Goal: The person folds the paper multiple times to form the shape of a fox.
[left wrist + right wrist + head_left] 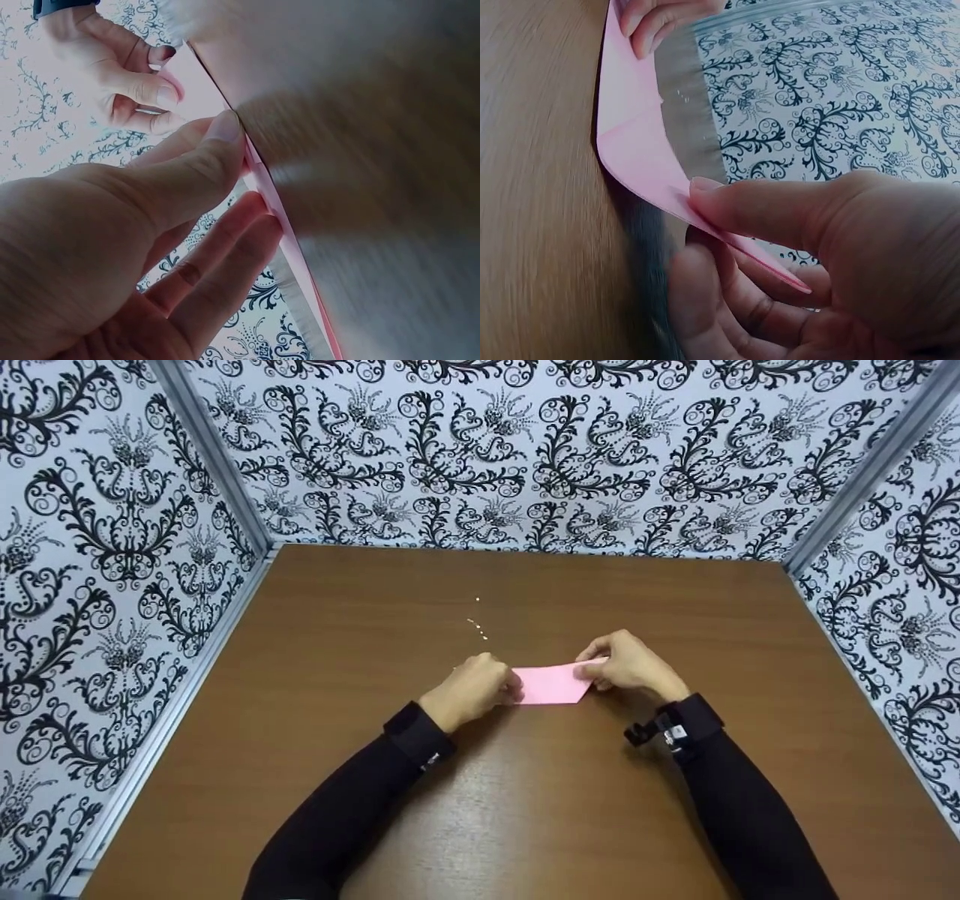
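A folded strip of pink paper [551, 685] stretches between the two hands over the middle of the table. Its left part is pinched by my left hand [472, 686], thumb on one side and fingers on the other, as the left wrist view shows. At the opposite end my right hand [630, 664] grips the paper between thumb and fingers. Seen from the right wrist, the pink paper [634, 154] has a crease across it and bends up toward the right thumb. Part of the left end is hidden behind the left hand.
Brown wood-grain table [465, 825] lies under both hands. A few tiny white specks [484, 638] dot it beyond the left hand. Walls with a black-and-white scroll pattern [495, 457] and grey metal posts enclose the back and sides. A black strap device [671, 733] sits on the right wrist.
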Available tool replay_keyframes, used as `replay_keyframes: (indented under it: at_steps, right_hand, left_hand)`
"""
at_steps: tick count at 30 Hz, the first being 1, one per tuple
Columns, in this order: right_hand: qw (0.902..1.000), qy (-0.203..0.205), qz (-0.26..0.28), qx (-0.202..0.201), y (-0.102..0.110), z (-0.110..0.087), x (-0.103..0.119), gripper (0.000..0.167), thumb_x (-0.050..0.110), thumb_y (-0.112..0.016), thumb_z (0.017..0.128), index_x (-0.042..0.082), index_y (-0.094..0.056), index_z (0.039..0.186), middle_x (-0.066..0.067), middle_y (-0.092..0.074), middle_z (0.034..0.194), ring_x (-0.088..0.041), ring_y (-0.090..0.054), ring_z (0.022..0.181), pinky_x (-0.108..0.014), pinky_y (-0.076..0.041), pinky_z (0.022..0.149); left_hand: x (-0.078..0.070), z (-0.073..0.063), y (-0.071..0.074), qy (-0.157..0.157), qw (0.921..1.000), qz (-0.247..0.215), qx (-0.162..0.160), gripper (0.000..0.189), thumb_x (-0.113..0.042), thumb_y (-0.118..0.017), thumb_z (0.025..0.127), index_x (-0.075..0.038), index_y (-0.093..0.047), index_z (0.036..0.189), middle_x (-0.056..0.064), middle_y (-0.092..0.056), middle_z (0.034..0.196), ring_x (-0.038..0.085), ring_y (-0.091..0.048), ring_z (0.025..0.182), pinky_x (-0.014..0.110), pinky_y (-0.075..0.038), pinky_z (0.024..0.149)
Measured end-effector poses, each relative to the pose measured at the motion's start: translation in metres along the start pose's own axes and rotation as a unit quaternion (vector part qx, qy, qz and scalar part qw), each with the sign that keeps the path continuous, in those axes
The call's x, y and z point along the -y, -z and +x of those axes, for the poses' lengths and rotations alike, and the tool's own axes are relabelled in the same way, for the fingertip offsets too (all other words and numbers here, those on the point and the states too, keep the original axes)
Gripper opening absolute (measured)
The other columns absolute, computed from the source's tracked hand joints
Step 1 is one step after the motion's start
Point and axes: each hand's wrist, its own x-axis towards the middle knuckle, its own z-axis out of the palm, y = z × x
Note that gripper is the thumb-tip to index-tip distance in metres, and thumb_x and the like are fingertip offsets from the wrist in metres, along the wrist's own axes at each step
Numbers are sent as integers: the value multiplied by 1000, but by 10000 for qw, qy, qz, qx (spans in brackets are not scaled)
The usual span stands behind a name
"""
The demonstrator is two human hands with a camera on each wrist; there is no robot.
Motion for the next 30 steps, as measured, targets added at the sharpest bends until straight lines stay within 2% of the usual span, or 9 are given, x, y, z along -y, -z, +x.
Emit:
replay_keyframes:
  at_steps: [7, 14, 18, 21, 25, 30]
  right_hand:
    - [9998, 134, 156, 56, 0, 0, 1, 18, 9, -84, 109, -5, -87, 120, -22, -87, 110, -12, -80, 78, -24, -70, 71]
    - [9996, 128, 230, 37, -1, -1, 3, 19, 9, -83, 110, -6, -86, 122, -25, -87, 110, -11, -81, 75, -25, -71, 71]
    - [9994, 194, 293, 17, -1, -3, 2, 20, 9, -84, 110, -7, -86, 122, -24, -87, 109, -10, -81, 76, -25, -71, 71]
    - [9991, 271, 321, -20, 0, -4, 3, 20, 9, -84, 110, -7, -86, 122, -23, -87, 109, -10, -82, 77, -25, -71, 73]
    - [9990, 343, 251, -129, 1, -6, 7, 21, 11, -84, 110, -6, -86, 122, -22, -88, 108, -10, -82, 77, -27, -72, 74]
    - [9986, 426, 218, -240, 4, -8, 14, 21, 13, -85, 110, -4, -86, 121, -24, -89, 109, -12, -83, 76, -31, -73, 75]
  left_hand:
    - [1, 0, 3, -139, 9999, 72, 17, 7, -15, -90, 105, -9, -92, 102, 7, -92, 104, 28, -90, 104, 48, -73, 99]
    - [2, 0, 2, -320, 9988, 372, 10, 4, -14, -90, 105, -11, -91, 101, 6, -91, 104, 26, -89, 100, 46, -74, 93]
    - [2, 0, 0, -396, 9980, 478, -113, 4, -14, -91, 105, -13, -91, 101, 5, -90, 103, 24, -88, 97, 45, -74, 90]
    - [0, -1, 1, -451, 9971, 503, -348, 6, -14, -89, 106, -12, -91, 101, 4, -90, 101, 24, -86, 95, 46, -73, 87]
    - [-3, -2, 8, -473, 9939, 577, -815, 6, -14, -88, 108, -11, -90, 103, 5, -89, 102, 26, -86, 95, 49, -74, 84]
    - [-2, 0, 14, -487, 9858, 829, -1375, 12, -25, -91, 107, -14, -91, 112, 3, -89, 109, 27, -86, 101, 47, -75, 87]
